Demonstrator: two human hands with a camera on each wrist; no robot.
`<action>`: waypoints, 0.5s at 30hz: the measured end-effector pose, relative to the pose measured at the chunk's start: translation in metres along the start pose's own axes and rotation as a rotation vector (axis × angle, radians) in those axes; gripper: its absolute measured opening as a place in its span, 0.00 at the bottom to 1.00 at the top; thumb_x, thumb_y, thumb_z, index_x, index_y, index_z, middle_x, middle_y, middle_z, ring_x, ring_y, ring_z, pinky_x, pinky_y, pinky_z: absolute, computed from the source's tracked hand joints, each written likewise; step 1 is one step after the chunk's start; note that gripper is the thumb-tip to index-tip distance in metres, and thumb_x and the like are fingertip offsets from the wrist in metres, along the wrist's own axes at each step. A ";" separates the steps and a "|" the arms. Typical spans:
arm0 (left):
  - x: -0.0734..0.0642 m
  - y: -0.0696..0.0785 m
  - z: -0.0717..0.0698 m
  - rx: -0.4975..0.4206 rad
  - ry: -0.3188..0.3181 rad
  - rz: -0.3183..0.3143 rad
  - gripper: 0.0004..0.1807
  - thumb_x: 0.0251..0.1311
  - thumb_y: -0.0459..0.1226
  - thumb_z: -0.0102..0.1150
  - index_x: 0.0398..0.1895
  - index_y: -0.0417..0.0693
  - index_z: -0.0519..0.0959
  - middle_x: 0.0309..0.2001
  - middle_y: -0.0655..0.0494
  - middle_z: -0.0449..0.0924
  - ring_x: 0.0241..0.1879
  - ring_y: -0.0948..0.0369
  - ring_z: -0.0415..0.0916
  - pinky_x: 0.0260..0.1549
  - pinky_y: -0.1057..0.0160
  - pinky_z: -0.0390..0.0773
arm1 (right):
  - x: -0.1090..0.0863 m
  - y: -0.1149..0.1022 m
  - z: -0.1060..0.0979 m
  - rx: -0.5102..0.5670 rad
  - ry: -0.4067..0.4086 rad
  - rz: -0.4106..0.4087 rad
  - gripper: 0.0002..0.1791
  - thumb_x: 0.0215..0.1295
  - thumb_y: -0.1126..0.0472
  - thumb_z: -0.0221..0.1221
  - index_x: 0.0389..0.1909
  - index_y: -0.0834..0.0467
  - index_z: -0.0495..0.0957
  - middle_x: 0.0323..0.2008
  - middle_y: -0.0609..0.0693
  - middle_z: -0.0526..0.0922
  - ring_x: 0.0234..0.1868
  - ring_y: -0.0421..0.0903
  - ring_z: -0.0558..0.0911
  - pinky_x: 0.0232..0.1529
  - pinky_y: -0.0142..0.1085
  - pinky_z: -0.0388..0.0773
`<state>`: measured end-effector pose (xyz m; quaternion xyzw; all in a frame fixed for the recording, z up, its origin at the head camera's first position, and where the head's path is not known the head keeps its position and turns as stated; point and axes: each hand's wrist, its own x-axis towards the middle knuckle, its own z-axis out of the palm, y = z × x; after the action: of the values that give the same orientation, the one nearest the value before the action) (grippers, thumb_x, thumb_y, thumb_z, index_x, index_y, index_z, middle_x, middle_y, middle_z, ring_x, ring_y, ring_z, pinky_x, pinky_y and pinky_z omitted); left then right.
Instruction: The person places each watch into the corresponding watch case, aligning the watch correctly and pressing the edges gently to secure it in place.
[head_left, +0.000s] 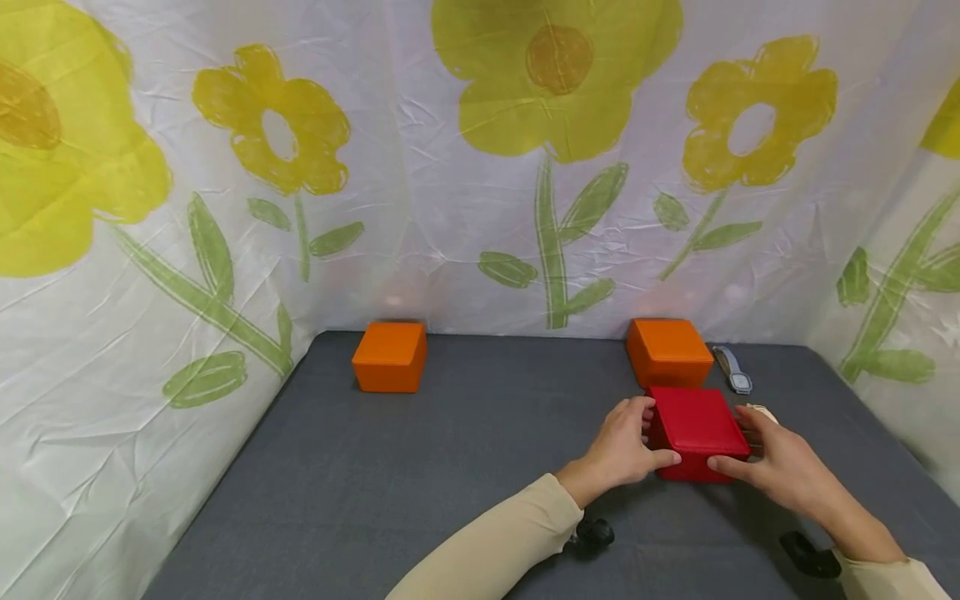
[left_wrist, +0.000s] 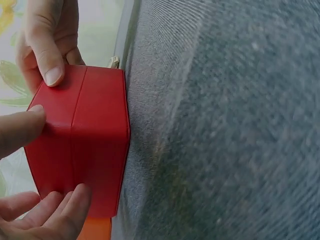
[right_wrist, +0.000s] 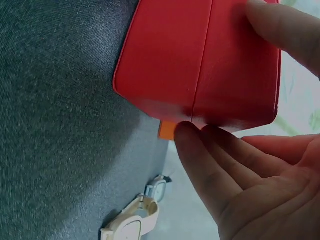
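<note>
A closed red box with a seam round its sides stands on the dark table, right of the middle. My left hand holds it from the left, thumb at the front and fingers along the side. From the right, my right hand grips it the same way, its thumb pressing the front face. Beyond the right hand lies a cream watch, mostly hidden by that hand in the head view. A second watch, pale grey-blue, lies farther back.
An orange box stands directly behind the red one, beside the grey-blue watch. Another orange box is at the back left of the table. A white curtain with painted yellow flowers hangs behind and at both sides.
</note>
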<state>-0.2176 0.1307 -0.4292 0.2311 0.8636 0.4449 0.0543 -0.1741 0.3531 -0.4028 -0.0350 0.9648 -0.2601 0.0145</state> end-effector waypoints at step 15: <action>0.000 -0.005 -0.001 -0.067 -0.016 -0.007 0.35 0.49 0.42 0.73 0.61 0.48 0.69 0.49 0.63 0.69 0.42 0.71 0.72 0.39 0.75 0.75 | 0.000 0.001 0.005 0.039 0.013 0.012 0.54 0.52 0.40 0.68 0.65 0.75 0.56 0.53 0.74 0.73 0.44 0.61 0.81 0.34 0.47 0.81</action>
<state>-0.2198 0.1277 -0.4329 0.2296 0.8484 0.4717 0.0708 -0.1738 0.3517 -0.4083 -0.0274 0.9599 -0.2790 0.0104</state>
